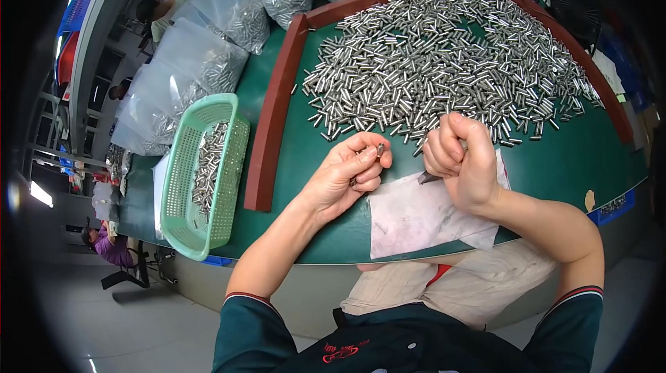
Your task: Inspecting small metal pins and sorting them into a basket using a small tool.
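Observation:
My left hand (350, 173) pinches a small metal cylinder (379, 149) between thumb and forefinger, held up above the green table (298, 158). My right hand (459, 161) is closed around a thin dark-tipped tool (428, 178) whose point sticks out toward the left hand. Both hands hover over a worn white sheet (416, 217) lying at the table's near edge. Just beyond them spreads a large heap of small metal cylinders (444, 61).
A brown wooden rim (277, 95) borders the heap on the left and far side. A mint-green plastic basket (205, 175) with cylinders stands at the left. Clear bags of cylinders (201, 68) pile along the far left. Other people sit beyond.

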Motion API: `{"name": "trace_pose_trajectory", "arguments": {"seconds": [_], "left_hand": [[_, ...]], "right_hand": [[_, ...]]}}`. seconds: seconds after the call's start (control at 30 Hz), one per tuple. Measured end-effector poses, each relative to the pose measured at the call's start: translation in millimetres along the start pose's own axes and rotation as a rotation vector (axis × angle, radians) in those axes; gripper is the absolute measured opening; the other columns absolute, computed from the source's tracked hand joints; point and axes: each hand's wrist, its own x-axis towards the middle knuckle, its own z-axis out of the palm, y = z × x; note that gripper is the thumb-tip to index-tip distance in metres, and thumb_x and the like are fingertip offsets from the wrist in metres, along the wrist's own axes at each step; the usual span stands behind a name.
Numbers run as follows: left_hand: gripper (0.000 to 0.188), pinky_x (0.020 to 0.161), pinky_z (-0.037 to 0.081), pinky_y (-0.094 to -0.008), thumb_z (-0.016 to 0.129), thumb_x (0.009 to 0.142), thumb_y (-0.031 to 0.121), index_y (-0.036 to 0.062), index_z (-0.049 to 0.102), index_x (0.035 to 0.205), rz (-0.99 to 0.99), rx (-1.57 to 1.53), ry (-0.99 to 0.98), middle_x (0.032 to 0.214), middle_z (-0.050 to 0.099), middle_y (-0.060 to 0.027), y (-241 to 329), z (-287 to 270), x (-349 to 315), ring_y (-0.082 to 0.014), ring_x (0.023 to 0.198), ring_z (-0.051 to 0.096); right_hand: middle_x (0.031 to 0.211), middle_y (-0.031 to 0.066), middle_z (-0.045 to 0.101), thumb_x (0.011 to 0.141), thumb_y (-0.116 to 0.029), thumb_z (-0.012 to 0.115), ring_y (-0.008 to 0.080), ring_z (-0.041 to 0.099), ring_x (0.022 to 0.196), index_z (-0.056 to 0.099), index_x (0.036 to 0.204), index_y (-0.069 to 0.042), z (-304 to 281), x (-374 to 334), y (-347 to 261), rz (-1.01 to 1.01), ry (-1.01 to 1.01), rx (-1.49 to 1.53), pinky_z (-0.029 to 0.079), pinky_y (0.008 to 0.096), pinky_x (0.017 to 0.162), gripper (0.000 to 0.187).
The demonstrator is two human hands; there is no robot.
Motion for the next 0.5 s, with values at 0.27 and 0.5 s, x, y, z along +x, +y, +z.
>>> {"name": "trace_pose_trajectory", "arguments": {"seconds": [0.27,0.5], "left_hand": [[0.025,0.042,0.026,-0.0163,0.042,0.090,0.017,-0.0023,0.047,0.105,-0.032,-0.034,0.036,0.079,0.054,-0.0088,10.4,2.6,-4.4,-0.0037,0.049,0.030],[0.030,0.042,0.026,-0.0172,0.037,0.092,0.020,-0.0036,0.044,0.109,-0.025,-0.125,0.067,0.079,0.054,-0.0113,13.8,0.5,-6.0,-0.0047,0.048,0.032]], "right_hand": [[0.042,-0.0008,0.027,0.086,-0.021,0.032,0.0078,0.019,0.038,0.028,0.050,-0.009,5.4,1.0,1.3,0.017,-0.006,0.021,0.017,0.0238,0.038,0.038],[0.041,-0.0008,0.027,0.085,-0.022,0.033,0.0075,0.018,0.038,0.029,0.051,-0.010,6.5,0.9,-2.2,0.021,0.012,0.003,0.017,0.0237,0.037,0.037]]}}
